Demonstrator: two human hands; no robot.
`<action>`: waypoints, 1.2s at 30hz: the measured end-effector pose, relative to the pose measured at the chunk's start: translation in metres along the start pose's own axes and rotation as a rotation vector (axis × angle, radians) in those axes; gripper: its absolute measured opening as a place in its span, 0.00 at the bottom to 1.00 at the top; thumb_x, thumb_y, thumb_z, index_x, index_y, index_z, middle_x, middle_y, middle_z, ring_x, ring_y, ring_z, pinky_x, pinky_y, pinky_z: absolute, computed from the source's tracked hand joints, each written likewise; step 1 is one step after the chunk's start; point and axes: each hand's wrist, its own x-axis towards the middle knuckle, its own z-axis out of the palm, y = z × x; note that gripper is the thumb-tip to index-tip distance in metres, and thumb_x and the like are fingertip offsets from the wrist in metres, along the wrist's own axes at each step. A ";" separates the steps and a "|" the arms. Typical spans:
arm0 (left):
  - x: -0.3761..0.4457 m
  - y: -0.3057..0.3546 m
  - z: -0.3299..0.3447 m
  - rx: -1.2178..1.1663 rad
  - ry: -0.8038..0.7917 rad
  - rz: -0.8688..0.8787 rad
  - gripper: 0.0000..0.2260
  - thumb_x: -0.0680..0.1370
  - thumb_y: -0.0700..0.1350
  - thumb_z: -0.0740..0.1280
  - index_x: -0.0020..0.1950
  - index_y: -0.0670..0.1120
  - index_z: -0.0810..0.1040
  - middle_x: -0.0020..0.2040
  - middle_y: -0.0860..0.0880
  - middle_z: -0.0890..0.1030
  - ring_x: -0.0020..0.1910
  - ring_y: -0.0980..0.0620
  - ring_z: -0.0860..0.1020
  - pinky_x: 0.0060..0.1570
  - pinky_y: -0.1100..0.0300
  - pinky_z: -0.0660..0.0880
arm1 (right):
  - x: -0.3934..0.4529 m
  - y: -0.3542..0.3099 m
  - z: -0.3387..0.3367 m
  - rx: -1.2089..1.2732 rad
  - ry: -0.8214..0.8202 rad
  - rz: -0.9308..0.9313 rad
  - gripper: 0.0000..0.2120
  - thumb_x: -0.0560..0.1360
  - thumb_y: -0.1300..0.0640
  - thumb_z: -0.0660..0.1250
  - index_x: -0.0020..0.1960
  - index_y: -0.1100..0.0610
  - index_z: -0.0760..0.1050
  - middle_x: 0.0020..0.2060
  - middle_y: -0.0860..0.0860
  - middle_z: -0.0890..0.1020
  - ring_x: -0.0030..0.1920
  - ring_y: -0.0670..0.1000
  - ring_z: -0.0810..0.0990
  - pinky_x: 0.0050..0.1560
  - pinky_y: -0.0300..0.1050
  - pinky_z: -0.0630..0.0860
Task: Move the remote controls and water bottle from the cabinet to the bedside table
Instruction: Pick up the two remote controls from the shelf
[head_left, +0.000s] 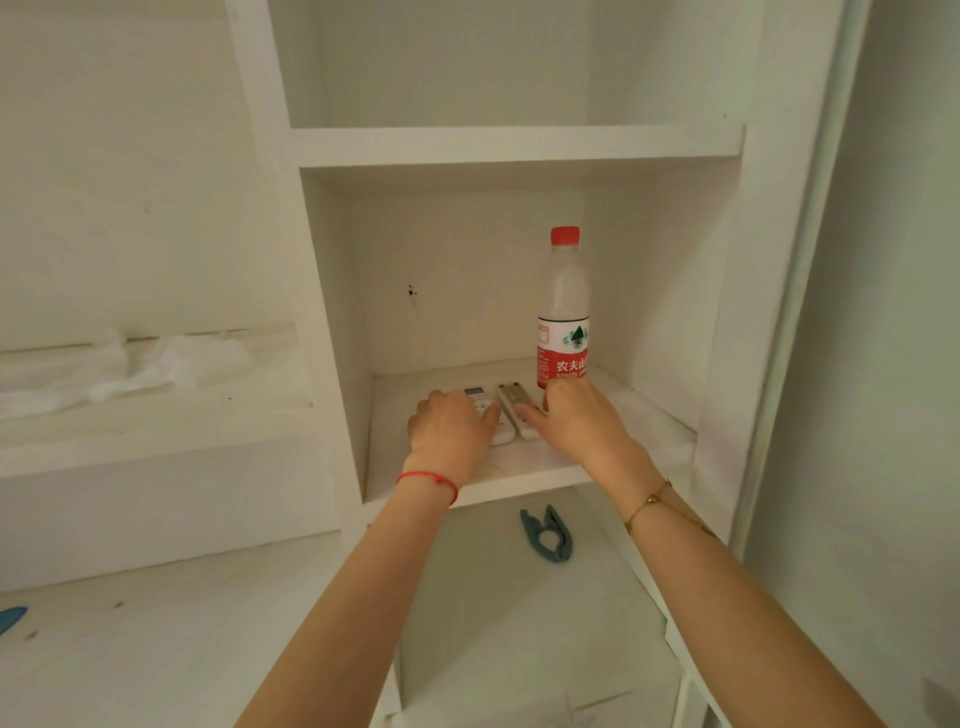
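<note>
Hands flat on remotes, cabinet shelf.

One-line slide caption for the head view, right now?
Both hands reach into the white cabinet shelf: left hand and right hand on two remotes beside an upright red-capped water bottle.
</note>
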 end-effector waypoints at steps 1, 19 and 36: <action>0.001 0.001 0.001 -0.004 -0.018 -0.010 0.25 0.80 0.58 0.58 0.58 0.37 0.77 0.60 0.38 0.77 0.59 0.39 0.76 0.55 0.51 0.72 | 0.001 0.000 0.001 0.010 -0.027 0.018 0.18 0.77 0.46 0.65 0.39 0.61 0.74 0.33 0.52 0.73 0.36 0.54 0.73 0.26 0.41 0.57; -0.003 0.010 0.000 -0.701 -0.033 -0.169 0.09 0.76 0.42 0.70 0.37 0.48 0.75 0.48 0.43 0.85 0.46 0.43 0.85 0.53 0.51 0.81 | 0.012 0.000 0.000 0.656 -0.189 0.255 0.09 0.75 0.57 0.70 0.38 0.55 0.72 0.34 0.52 0.79 0.32 0.51 0.79 0.37 0.43 0.79; -0.132 -0.028 -0.021 -1.364 -0.065 -0.162 0.16 0.78 0.35 0.67 0.66 0.38 0.74 0.54 0.42 0.84 0.46 0.48 0.86 0.45 0.58 0.83 | -0.097 -0.018 -0.021 1.258 -0.296 0.219 0.17 0.76 0.66 0.67 0.63 0.65 0.71 0.53 0.60 0.82 0.48 0.55 0.84 0.42 0.46 0.84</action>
